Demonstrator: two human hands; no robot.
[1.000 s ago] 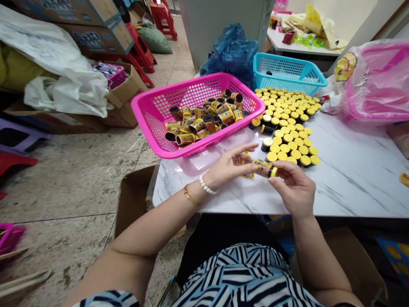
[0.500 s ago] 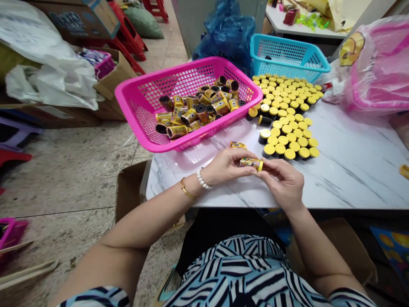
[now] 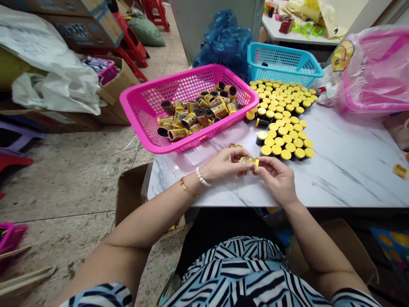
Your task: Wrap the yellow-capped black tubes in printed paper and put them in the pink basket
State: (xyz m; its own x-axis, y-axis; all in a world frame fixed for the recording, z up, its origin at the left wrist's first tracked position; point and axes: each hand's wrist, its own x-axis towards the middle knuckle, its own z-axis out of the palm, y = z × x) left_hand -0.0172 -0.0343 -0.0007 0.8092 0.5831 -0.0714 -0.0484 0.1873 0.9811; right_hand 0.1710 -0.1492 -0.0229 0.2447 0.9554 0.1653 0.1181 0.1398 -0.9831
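a small canister with a yellow printed wrap (image 3: 249,161) is held level between the left hand (image 3: 225,164) and the right hand (image 3: 275,179), with the fingers (image 3: 263,169) of both hands closed narrowly on it, just above the marble counter (image 3: 348,170). a small yellow label (image 3: 235,146) is lying just beyond the left hand. wrapped canisters (image 3: 191,121) are heaped in a pink plastic basket (image 3: 137,123) at the left. black canisters with yellow caps (image 3: 281,128) are stood in close rows at the right, near a teal plastic basket (image 3: 281,59).
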